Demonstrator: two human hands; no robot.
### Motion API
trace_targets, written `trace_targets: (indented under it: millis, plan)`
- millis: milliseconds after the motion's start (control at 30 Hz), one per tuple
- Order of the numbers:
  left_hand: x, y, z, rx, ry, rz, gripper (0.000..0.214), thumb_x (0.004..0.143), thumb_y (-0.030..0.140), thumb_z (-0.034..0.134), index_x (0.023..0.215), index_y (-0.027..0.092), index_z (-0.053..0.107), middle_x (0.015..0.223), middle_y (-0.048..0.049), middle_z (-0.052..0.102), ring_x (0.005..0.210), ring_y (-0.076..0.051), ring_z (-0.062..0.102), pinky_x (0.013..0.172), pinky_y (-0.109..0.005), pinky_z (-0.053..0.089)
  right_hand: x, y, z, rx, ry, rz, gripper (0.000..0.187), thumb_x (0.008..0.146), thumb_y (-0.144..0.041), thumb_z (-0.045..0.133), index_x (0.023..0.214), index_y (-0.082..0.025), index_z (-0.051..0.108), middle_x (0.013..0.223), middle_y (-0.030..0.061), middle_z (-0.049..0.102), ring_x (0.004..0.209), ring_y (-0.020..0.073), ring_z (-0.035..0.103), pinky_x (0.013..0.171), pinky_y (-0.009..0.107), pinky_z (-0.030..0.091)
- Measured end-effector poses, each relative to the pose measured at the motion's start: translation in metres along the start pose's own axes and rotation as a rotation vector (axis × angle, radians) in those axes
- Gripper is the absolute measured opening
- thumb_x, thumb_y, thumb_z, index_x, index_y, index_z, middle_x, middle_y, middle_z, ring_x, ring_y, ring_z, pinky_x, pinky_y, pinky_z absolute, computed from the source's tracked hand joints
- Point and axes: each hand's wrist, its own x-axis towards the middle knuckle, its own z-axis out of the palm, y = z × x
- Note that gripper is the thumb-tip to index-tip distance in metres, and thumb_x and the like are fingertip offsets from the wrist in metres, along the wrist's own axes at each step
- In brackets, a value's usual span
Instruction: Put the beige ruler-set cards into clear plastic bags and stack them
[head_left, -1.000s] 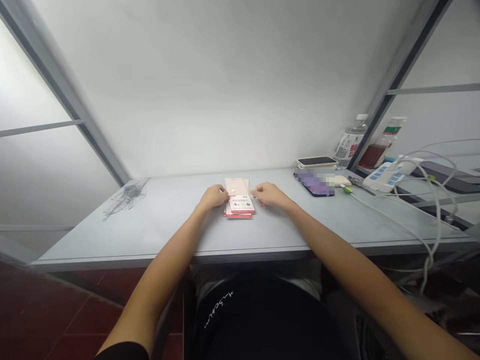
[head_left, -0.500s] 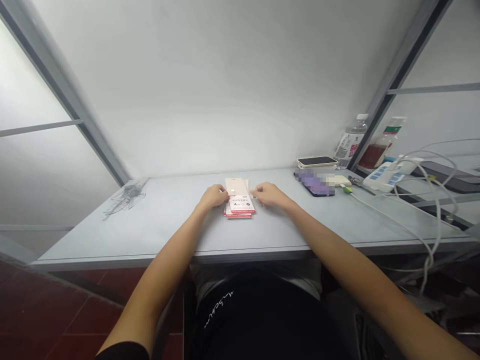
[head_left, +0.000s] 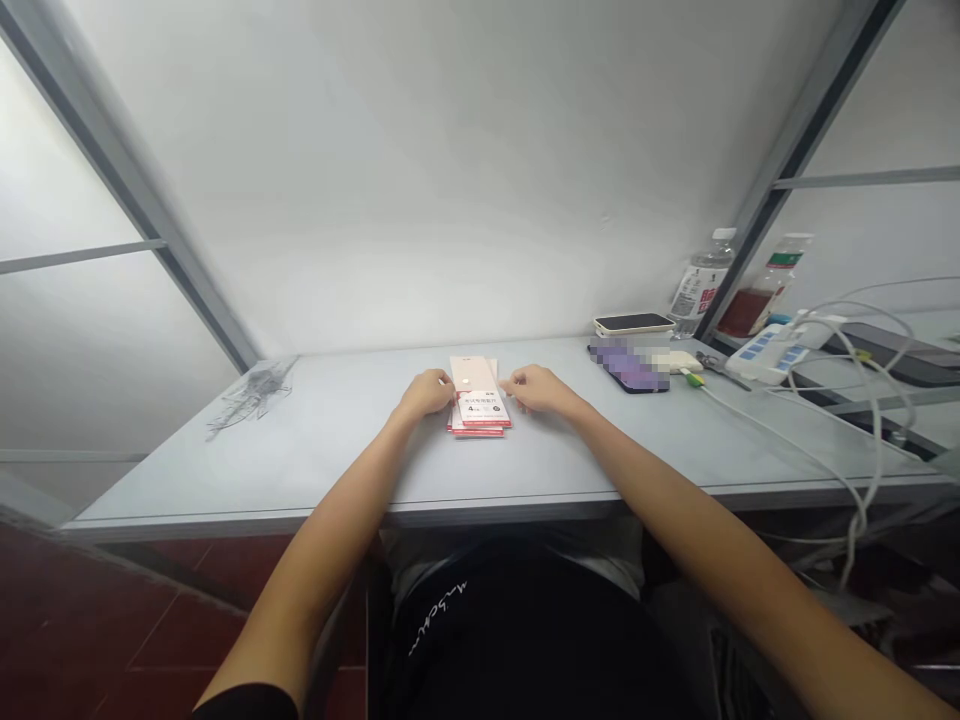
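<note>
A small stack of pale pink card packets (head_left: pixel 476 398) with red edges and white labels lies flat on the pale grey table (head_left: pixel 322 450). The top packet sits slightly askew over those beneath. My left hand (head_left: pixel 427 393) rests at the stack's left edge, its fingers curled against it. My right hand (head_left: pixel 536 389) lies at the right edge, fingertips at or very near the packets. Neither hand visibly lifts the stack, and how firmly they hold it is hard to tell.
At the table's back right are a phone (head_left: pixel 634 323) on a pixelated block (head_left: pixel 628 362), two plastic bottles (head_left: pixel 701 280), scissors (head_left: pixel 716 368), and a white power strip (head_left: pixel 772 352) with white cables (head_left: pixel 847 440). A pencil sketch (head_left: pixel 255 395) lies at the left.
</note>
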Motion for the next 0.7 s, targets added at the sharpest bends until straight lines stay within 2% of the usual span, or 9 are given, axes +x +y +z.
trace_targets:
  millis: [700]
  plan:
    - [0.0013, -0.0006, 0.001, 0.009, -0.002, -0.009, 0.017, 0.07, 0.029, 0.051, 0.084, 0.021, 0.056, 0.068, -0.0029, 0.066, 0.05, -0.013, 0.056, 0.046, -0.022, 0.039, 0.0007, 0.0016, 0.0, -0.003, -0.008, -0.006, 0.029, 0.078, -0.042, 0.047, 0.062, -0.017, 0.053, 0.057, 0.0012, 0.062, 0.043, 0.0104, 0.053, 0.051, 0.023, 0.04]
